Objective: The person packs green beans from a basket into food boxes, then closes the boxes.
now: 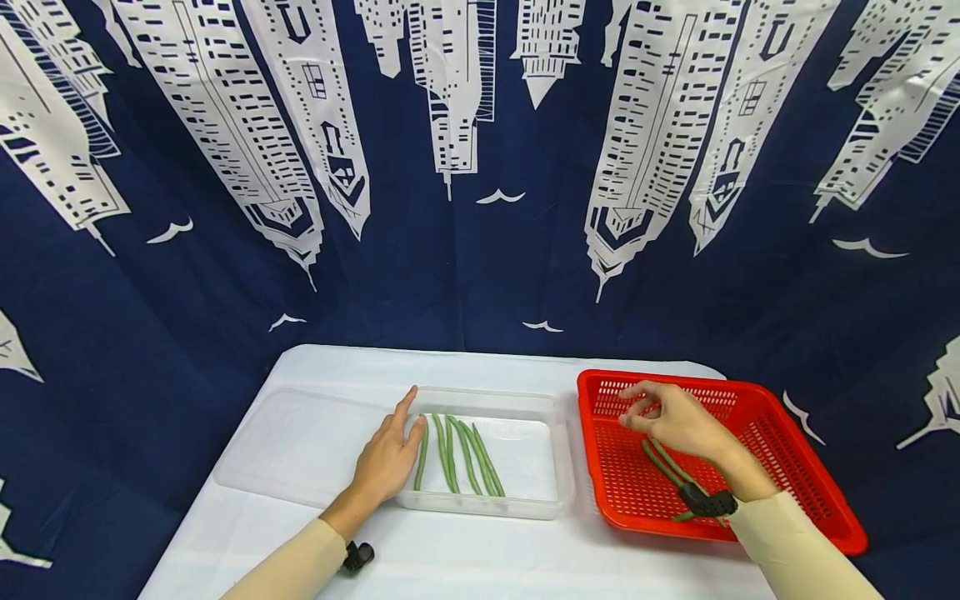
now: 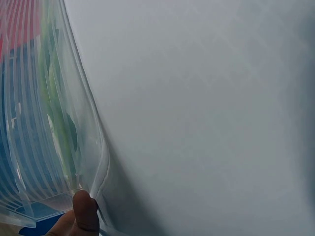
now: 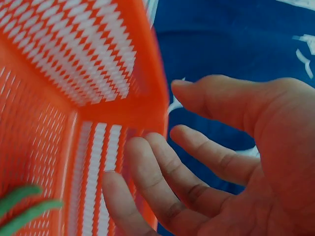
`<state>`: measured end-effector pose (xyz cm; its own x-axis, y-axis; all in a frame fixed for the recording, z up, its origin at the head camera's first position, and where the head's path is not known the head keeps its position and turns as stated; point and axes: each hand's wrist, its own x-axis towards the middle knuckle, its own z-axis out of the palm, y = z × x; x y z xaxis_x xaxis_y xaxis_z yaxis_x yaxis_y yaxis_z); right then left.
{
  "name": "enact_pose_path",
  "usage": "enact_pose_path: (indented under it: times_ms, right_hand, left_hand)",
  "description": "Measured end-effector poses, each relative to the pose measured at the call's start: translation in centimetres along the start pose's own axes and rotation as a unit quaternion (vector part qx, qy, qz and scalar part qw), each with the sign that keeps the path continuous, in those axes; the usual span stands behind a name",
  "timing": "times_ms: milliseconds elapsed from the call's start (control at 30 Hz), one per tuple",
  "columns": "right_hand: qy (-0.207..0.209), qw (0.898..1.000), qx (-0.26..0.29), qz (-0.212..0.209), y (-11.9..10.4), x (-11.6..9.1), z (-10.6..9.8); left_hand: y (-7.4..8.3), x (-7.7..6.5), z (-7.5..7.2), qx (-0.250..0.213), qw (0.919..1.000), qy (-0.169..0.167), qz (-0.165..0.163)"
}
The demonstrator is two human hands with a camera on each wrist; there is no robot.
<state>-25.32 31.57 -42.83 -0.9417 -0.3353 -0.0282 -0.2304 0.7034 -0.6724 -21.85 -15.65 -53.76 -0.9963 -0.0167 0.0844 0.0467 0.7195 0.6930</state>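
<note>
Several green beans [image 1: 450,458] lie roughly side by side in a transparent plastic container [image 1: 517,506], toward its left half. My left hand [image 1: 392,454] rests at the container's left wall, fingers fairly straight; its thumb [image 2: 85,211] shows at the container's edge in the left wrist view. Above the red perforated basket [image 1: 609,508] hovers my right hand [image 1: 678,421], with loosely bent fingers and nothing between them. Other green beans [image 1: 660,461] lie in the basket below it, partly hidden by the wrist. The right wrist view shows bean tips [image 3: 32,216] at lower left, apart from the fingers.
A flat transparent lid [image 1: 300,442] lies on the white table [image 1: 442,567], left of the container. The basket stands close to the container's right side. A dark blue cloth [image 1: 465,275] with white building prints hangs behind the table.
</note>
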Motion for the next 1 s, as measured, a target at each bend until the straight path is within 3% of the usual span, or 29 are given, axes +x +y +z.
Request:
enact_pose_path:
  times_ms: [267, 667, 1000]
  right_hand:
    - [-0.021, 0.998, -0.060, -0.009, 4.1, -0.1, -1.4]
    - [-0.081, 0.995, -0.050, -0.025, 8.9, 0.2, -1.8]
    - [-0.115, 0.993, -0.019, -0.012, 10.5, 0.1, -1.5]
  left_hand:
    - [-0.1, 0.0, 0.0, 0.000, 1.0000, 0.000, -0.001]
    - [0.0, -0.1, 0.0, -0.002, 1.0000, 0.003, 0.001]
    - [-0.1, -0.1, -0.1, -0.002, 1.0000, 0.003, 0.004]
